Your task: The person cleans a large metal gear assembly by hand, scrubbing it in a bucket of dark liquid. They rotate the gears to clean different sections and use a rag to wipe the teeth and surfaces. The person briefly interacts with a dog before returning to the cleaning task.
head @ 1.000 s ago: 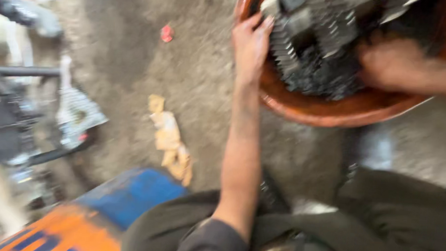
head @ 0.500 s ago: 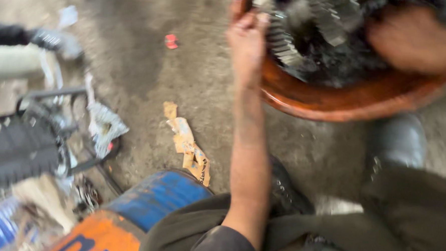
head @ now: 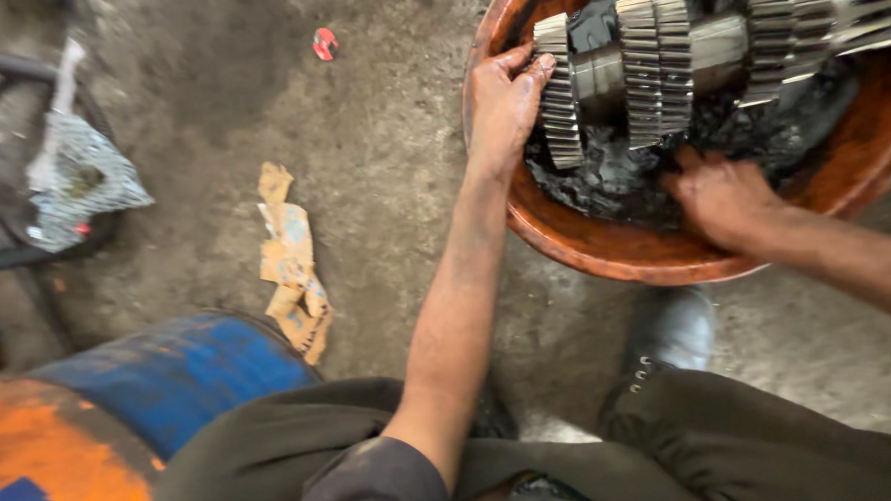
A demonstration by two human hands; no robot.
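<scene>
While the gear shaft (head: 674, 60) lay in the basin (head: 616, 250), left hand (head: 502, 103) gripped its end gear; right hand (head: 723, 198) worked the sludge, fingers hidden; plenty of grime remained.

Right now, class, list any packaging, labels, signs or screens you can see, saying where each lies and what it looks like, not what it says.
Torn cardboard packaging: on the dirt floor left of the left forearm, crumpled tan strip with faded print.
Silvery wrapper: far left by a dark metal frame, crinkled, grey-white.
Small red scrap: on the floor, upper middle; too small to identify.
No signs or screens.
</scene>
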